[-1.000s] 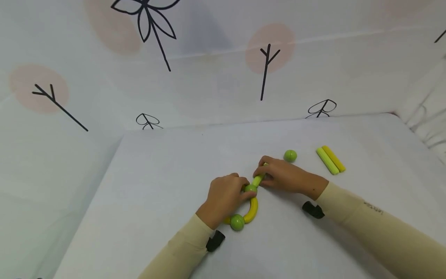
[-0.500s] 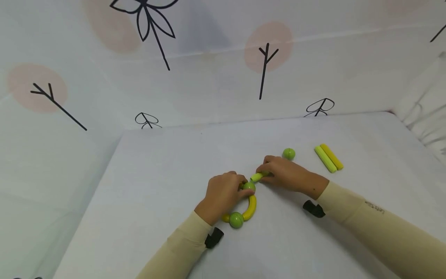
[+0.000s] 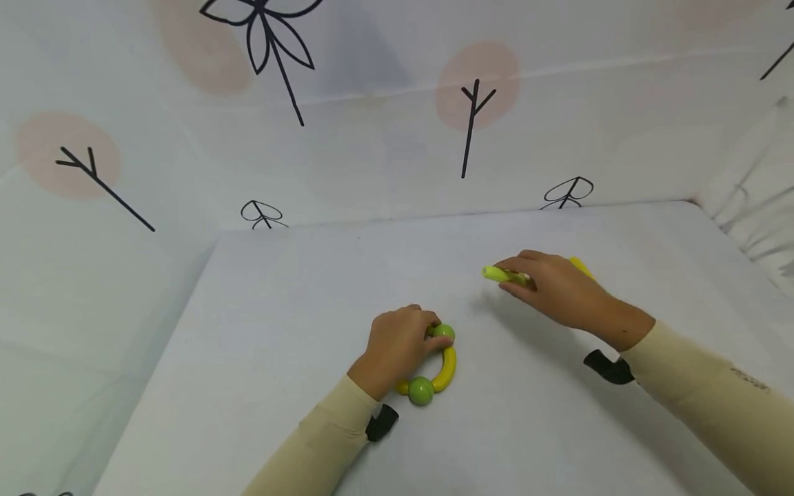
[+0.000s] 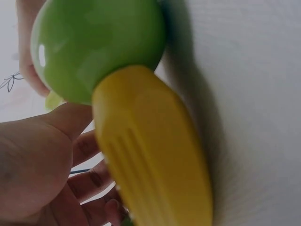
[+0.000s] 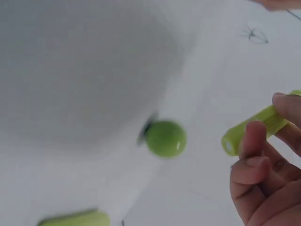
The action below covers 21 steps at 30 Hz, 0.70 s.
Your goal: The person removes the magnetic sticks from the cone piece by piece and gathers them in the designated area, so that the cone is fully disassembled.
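My left hand (image 3: 428, 335) rests on the white table (image 3: 279, 331) and grips a toy chain. The chain is a green ball (image 3: 444, 332), a yellow curved piece (image 3: 449, 368) and a second green ball (image 3: 421, 391). In the left wrist view one green ball (image 4: 99, 47) and the yellow curved piece (image 4: 150, 155) fill the frame beside my palm (image 4: 37, 165). My right hand (image 3: 516, 276) hovers further back and to the right, pinching a light-green stick (image 3: 498, 273). The right wrist view shows that light-green stick (image 5: 256, 125) in my fingers, above a loose green ball (image 5: 164, 139).
A yellow stick (image 3: 579, 264) pokes out behind my right hand. Another light-green stick (image 5: 75, 219) lies on the table in the right wrist view. Patterned white cloth walls (image 3: 372, 138) close in the table at the back and both sides.
My right hand has pulled the light-green stick off the top ball of the chain and carried it back and to the right. The left hand and chain stayed put.
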Tool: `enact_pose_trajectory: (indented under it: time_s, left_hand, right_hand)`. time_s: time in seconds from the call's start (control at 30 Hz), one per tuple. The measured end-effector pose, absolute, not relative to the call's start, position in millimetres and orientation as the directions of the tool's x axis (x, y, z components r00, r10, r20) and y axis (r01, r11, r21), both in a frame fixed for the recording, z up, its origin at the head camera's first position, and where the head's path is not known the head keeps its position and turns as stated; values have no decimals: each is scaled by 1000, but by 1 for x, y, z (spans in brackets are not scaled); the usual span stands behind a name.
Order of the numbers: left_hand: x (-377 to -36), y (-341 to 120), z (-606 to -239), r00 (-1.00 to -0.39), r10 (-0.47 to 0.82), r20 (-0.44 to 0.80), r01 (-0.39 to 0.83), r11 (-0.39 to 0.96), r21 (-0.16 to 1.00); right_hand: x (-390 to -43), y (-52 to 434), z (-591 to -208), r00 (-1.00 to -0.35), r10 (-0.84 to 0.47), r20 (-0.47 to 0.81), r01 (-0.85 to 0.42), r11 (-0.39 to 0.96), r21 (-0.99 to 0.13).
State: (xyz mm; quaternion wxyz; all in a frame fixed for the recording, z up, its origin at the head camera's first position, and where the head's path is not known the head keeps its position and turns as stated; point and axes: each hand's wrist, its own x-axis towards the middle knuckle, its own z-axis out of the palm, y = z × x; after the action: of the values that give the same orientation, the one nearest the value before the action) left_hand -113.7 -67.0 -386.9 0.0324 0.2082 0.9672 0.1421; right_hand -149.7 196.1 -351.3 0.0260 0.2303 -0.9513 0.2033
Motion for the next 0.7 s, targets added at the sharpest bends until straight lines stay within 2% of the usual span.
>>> enact_pose_trajectory:
  time_s: [0.13, 0.33, 0.5, 0.7]
  left_hand:
    - [-113, -68, -387, -912, 410, 2, 393, 871, 295]
    - [-113, -70, -388, -911, 412, 5, 394, 869, 299]
    - [-113, -69, -388, -911, 413, 2, 396, 872, 287]
    - [-114, -68, -387, -911, 413, -4, 394, 873, 288]
  right_hand:
    - [-156, 223, -347, -933, -336, 129, -360, 862, -357]
    - [-174, 269, -353, -981, -192, 40, -195, 931, -310]
    - [-183, 301, -363, -994, -107, -27, -93, 944, -315]
    - [-187, 322, -375, -986, -88, -144, -36, 942, -334]
